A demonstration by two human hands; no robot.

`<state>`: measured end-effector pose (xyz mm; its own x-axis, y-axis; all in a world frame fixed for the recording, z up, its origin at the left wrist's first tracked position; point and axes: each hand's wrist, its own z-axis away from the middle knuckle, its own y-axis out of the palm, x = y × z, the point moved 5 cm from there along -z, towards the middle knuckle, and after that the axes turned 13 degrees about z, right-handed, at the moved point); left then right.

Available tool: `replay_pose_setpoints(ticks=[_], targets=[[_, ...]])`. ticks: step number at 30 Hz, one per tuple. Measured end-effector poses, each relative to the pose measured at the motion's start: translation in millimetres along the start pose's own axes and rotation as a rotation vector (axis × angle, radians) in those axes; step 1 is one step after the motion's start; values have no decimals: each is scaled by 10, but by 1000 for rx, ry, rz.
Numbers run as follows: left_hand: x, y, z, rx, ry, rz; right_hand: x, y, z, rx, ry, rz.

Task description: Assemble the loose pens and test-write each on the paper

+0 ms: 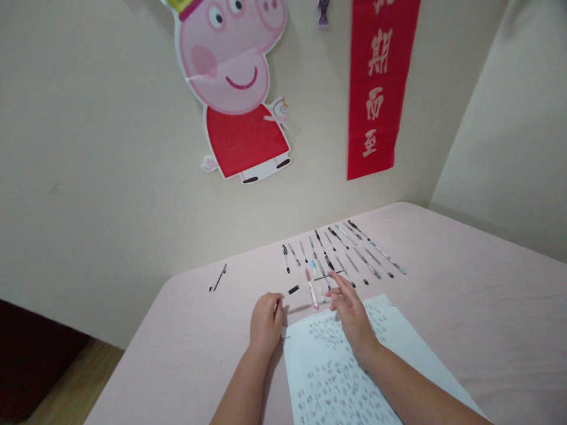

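Observation:
My left hand (267,321) is closed in a pinch near the left edge of the written sheet. A short black piece (293,289), like the grip of a pen barrel, sticks out just past its fingertips; the part between looks clear and is hard to make out. Over the row of pens, my right hand (349,316) has its fingers bent, with a thin dark pen refill (322,277) lying across the index fingertip. Beneath that hand lies a paper sheet (328,378) covered in handwriting. A pen with a pink top (312,289) rests between the hands.
Several pens (321,242) lie in two slanting rows toward the wall. One more pen (217,278) is set apart at the left on the pink tablecloth (199,330). A pig cutout (248,141) and a red banner (376,106) hang on the wall.

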<state>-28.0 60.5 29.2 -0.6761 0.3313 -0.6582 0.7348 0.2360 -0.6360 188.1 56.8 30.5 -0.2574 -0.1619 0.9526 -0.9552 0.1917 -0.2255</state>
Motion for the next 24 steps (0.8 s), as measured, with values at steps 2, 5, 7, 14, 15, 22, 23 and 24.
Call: replay_pose_setpoints(ticks=[2, 5, 7, 14, 15, 22, 23, 24], targets=[[14, 0, -2, -3, 30, -5, 29, 5, 11, -1, -95, 17], [26, 19, 0, 10, 36, 10, 63, 49, 37, 54, -188, 55], [13, 39, 5, 27, 41, 30, 73, 89, 58, 92, -218, 73], [-68, 85, 43, 89, 88, 83, 95, 252, 133, 265, -275, 98], [-74, 87, 48, 91, 91, 89, 107, 266, 141, 290, -295, 97], [-82, 87, 48, 77, 61, 120, 140, 294, 186, 378, -361, 83], [-76, 85, 45, 71, 49, 122, 143, 299, 197, 387, -368, 86], [-67, 82, 43, 63, 38, 125, 146, 305, 209, 398, -374, 91]])
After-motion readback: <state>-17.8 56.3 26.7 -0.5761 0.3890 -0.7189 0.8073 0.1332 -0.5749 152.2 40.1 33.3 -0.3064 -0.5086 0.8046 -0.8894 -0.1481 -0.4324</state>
